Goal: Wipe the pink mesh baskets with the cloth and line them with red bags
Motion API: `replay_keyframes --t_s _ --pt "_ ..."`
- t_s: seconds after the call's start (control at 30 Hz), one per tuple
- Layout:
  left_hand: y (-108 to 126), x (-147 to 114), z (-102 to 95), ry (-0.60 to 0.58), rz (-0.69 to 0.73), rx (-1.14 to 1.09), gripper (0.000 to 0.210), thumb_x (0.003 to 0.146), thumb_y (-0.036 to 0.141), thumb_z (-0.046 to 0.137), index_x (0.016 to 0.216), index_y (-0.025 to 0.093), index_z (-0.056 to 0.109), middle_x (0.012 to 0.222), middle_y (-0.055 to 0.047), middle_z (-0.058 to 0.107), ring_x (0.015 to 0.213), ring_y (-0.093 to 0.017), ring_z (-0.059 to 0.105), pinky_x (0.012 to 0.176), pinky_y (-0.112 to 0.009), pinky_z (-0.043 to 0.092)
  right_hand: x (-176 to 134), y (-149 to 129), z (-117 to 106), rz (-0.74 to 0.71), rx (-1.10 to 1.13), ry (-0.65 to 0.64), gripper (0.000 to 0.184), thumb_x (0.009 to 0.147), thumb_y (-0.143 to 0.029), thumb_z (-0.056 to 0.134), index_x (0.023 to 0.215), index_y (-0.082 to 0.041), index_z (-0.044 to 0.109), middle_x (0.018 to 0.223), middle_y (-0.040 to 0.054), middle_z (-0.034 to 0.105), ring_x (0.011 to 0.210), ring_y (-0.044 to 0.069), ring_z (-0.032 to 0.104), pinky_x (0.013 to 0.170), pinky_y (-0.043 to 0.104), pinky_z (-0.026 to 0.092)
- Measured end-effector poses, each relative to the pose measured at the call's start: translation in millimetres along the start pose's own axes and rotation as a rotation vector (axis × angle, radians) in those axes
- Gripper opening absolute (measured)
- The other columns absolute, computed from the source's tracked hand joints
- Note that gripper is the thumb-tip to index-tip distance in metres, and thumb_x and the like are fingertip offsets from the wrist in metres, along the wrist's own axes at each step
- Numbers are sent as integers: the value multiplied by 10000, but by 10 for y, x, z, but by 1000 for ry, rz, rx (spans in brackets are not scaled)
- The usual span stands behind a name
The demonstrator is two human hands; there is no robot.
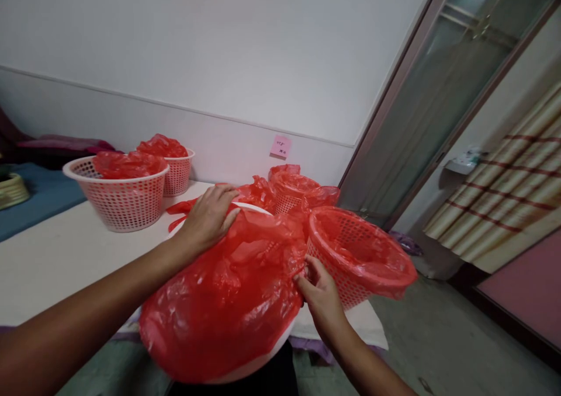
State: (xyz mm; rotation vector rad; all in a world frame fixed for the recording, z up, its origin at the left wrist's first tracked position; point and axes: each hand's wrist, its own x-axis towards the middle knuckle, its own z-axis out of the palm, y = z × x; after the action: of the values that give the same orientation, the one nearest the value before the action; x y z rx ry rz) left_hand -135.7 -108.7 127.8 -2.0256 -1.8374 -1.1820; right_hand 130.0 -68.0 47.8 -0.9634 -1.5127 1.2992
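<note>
A large red plastic bag is spread over the mouth of a white basket tilted toward me. At the basket's far rim, my left hand has its fingers over the outer side and its thumb on the near side, with the bag's film between them. The bag's gathered right edge is pinched between the thumb and fingers of my right hand. Most of the basket is hidden under the bag. Close by my right hand stands a basket lined with a red bag, its film folded over the rim.
A pink basket and a smaller basket, both with red bags inside, stand at the left on the white-covered surface. More bagged baskets are near the wall, under a pink note. Floor lies right.
</note>
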Motion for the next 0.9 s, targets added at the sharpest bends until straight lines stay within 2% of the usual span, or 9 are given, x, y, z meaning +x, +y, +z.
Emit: replay_keyframes --t_s 0.07,0.13,0.23,0.3,0.43,0.5,0.7,0.8,0.9 --pt "-114 120 66 -69 -48 -20 392 909 431 478 1165 160 597 1244 -166 607 1192 -327 517 1027 -544 370 -8 -3 -30 -24 -25 -8 403 680 -314 633 1062 -207 570 829 13 660 668 167 615 468 232 426" --pt "-156 153 91 -200 -65 -82 397 916 497 454 1072 188 648 1068 -111 689 1009 -286 621 922 -468 457 1 6 -55 -45 -26 -15 387 677 -305 626 1048 -211 569 857 24 673 755 195 651 537 257 487" --pt "-134 100 108 -358 -50 -183 343 910 501 467 894 232 680 924 -17 720 844 -202 657 797 -328 490 36 34 -63 -81 1 -18 398 687 -323 639 1062 -212 565 963 51 704 864 218 678 709 315 552" --pt "-131 60 124 -334 -76 -204 318 907 472 465 837 225 654 874 -1 705 801 -182 641 743 -296 473 62 59 -51 -115 6 6 414 685 -316 638 1079 -213 565 1028 68 713 920 224 682 807 343 552" --pt "-253 67 143 -73 -212 -131 258 920 391 389 900 209 571 860 -28 638 807 -198 582 740 -326 409 92 111 -42 -173 -55 37 450 706 -304 623 1141 -211 556 1122 89 698 1019 227 673 915 364 526" --pt "-342 100 130 -36 -253 -97 203 891 379 433 879 217 554 816 -22 609 774 -201 554 720 -335 378 95 136 -61 -188 -111 26 469 732 -317 619 1182 -211 545 1163 99 682 1060 232 663 926 364 525" --pt "-422 144 -2 -166 -319 -191 226 786 412 548 687 219 484 696 12 519 665 -163 480 624 -307 345 94 224 -124 -253 -257 7 510 800 -299 571 1297 -216 495 1242 114 646 1136 245 629 982 405 495" --pt "-320 69 -101 -255 -329 -288 179 739 363 595 726 218 490 725 21 530 685 -154 496 631 -293 388 93 257 -132 -273 -301 27 516 807 -279 554 1316 -218 491 1277 112 627 1159 244 614 1030 422 461" --pt "-160 -49 -203 -391 -325 -382 251 731 437 655 761 216 540 743 18 571 680 -153 533 629 -290 440 85 272 -138 -287 -346 45 514 810 -274 551 1318 -216 501 1265 108 630 1151 250 615 1035 428 456"
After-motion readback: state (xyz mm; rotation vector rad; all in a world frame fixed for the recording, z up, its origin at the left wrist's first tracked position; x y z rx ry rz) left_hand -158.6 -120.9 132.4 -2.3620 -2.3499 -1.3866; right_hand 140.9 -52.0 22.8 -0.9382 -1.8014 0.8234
